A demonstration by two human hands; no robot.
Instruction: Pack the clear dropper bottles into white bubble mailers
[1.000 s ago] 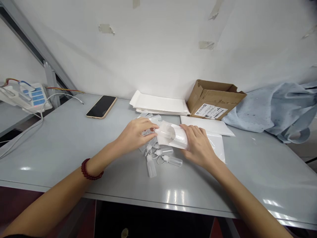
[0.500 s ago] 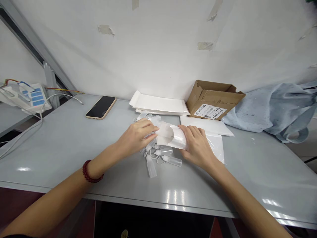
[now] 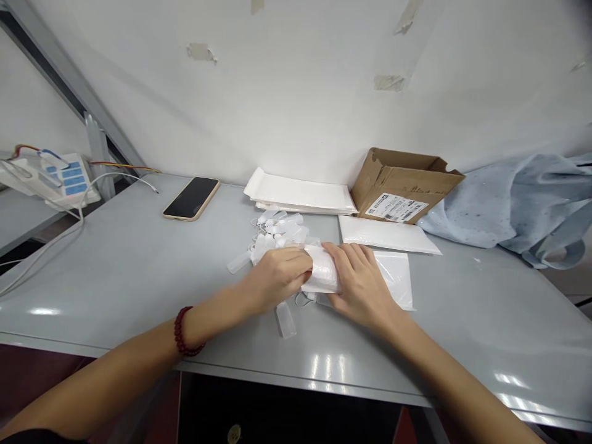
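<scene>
A white bubble mailer (image 3: pixel 322 271) lies in my right hand (image 3: pixel 361 280), whose fingers and thumb wrap around it from the right. My left hand (image 3: pixel 277 277), slightly blurred, is at the mailer's left, open end with its fingers curled together. Its fingertips are hidden at the opening, so I cannot make out what they hold. Small translucent plastic squeeze bottles with tethered caps lie in a pile (image 3: pixel 280 228) just beyond my left hand. One loose bottle (image 3: pixel 285 320) lies in front of that hand, and another is mostly covered by the mailer.
A stack of white mailers (image 3: pixel 300 192) lies against the wall, beside an open cardboard box (image 3: pixel 407 185). Further mailers (image 3: pixel 388 234) lie at the right, near a light blue cloth (image 3: pixel 499 203). A phone (image 3: pixel 192 198), white cable (image 3: pixel 81 209) and power strip (image 3: pixel 69 179) are at the left.
My left hand has moved right and down, its fingertips now at the mailer's opening. The mailer has come slightly nearer to me, and more of the bottle pile shows.
</scene>
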